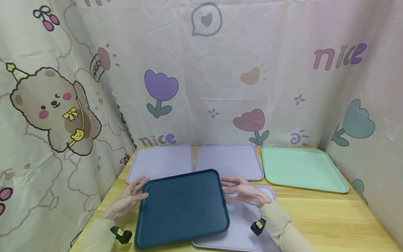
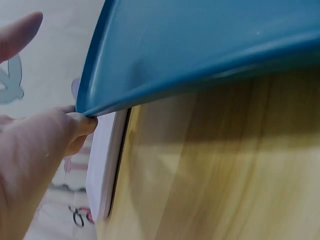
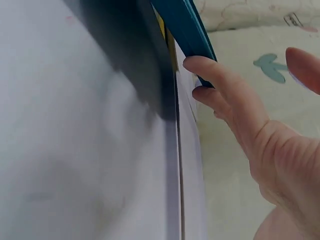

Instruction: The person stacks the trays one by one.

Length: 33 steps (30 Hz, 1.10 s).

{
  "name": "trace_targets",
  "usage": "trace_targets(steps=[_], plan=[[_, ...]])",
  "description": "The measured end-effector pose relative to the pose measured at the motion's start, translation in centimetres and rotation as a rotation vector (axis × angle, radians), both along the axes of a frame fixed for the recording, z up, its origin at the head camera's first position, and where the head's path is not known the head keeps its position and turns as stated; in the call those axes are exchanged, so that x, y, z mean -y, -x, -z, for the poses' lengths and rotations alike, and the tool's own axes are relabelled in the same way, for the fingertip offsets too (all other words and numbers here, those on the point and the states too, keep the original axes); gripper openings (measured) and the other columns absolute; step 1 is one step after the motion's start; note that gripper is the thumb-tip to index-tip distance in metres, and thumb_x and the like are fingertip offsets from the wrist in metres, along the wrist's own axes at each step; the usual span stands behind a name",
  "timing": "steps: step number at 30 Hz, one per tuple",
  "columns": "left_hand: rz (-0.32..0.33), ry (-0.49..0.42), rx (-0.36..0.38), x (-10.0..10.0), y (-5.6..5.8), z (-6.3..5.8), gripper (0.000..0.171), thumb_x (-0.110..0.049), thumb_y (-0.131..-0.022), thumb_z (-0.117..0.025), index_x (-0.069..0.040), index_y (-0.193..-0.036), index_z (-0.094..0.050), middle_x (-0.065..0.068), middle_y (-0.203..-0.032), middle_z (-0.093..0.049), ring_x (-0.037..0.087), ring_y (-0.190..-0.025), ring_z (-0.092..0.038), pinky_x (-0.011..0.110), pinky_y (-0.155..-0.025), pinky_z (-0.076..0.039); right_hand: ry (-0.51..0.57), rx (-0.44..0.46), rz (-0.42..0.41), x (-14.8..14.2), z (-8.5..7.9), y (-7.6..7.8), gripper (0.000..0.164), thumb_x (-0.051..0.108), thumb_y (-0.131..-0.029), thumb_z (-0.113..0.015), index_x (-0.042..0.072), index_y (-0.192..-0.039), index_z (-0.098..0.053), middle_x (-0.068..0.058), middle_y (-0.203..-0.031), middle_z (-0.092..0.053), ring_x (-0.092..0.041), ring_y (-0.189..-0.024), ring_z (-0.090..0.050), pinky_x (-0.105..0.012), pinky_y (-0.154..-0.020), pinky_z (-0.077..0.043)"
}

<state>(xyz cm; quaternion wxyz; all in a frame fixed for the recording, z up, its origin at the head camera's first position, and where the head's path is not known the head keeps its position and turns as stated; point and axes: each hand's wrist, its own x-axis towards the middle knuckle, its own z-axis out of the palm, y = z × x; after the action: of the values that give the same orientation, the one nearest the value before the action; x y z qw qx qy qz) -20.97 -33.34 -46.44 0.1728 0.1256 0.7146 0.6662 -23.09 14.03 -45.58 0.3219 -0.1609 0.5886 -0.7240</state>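
Observation:
A dark blue rectangular tray (image 1: 182,208) is tilted over the table, its right part above a pale lilac tray (image 1: 242,224). My left hand (image 1: 127,197) is at the blue tray's left edge. In the left wrist view, its fingers (image 2: 82,125) touch the tray's corner from below, while the thumb (image 2: 22,35) stands apart. At the opposite edge is my right hand (image 1: 244,191). The right wrist view has its extended fingertips (image 3: 200,65) against the blue tray's side (image 3: 187,30), with the thumb away from it. Neither thumb visibly presses on the tray.
Along the back of the wooden table (image 1: 330,217) lie two lilac trays, one at left (image 1: 163,159) and one in the middle (image 1: 228,159), and a mint green tray (image 1: 302,168) at right. Printed curtains (image 1: 207,87) hang behind and at both sides.

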Motion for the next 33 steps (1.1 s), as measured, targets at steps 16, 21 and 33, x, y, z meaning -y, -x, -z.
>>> trace_targets(steps=[16, 21, 33], plan=[[0.093, -0.076, 0.006, -6.0, 0.8, 1.2, 0.093, -0.002, -0.097, -0.06, 0.002, -0.158, 0.01, 0.026, -0.168, 0.009, 0.043, -0.152, 0.023, 0.007, -0.108, -0.036, 0.022, 0.001, 0.012, -7.0, 1.0, -1.8, 0.069, 0.006, -0.102, -0.053, -0.003, -0.159, -0.015, -0.034, -0.163, -0.009, -0.019, -0.129, -0.058, -0.062, -0.108, -0.047], [0.132, -0.032, -0.034, -8.0, 1.0, 1.8, 0.095, -0.001, -0.095, -0.063, 0.0, -0.16, 0.007, 0.024, -0.169, 0.004, 0.041, -0.154, 0.015, 0.025, -0.123, -0.02, -0.048, -0.013, 0.083, -9.0, 0.7, -2.3, 0.065, 0.011, -0.103, -0.055, 0.001, -0.158, -0.022, -0.031, -0.156, -0.039, -0.022, -0.123, -0.062, -0.059, -0.104, -0.052], [0.186, 0.004, -0.115, -10.8, 1.2, 2.6, 0.094, 0.014, -0.086, -0.057, 0.005, -0.159, 0.002, 0.03, -0.166, 0.005, 0.048, -0.153, 0.012, 0.064, -0.121, 0.005, -0.37, -0.198, 0.223, -9.7, 0.9, -2.8, 0.071, 0.015, -0.098, -0.064, -0.017, -0.149, -0.025, -0.034, -0.129, -0.062, -0.029, -0.11, -0.07, -0.046, -0.093, -0.061]])
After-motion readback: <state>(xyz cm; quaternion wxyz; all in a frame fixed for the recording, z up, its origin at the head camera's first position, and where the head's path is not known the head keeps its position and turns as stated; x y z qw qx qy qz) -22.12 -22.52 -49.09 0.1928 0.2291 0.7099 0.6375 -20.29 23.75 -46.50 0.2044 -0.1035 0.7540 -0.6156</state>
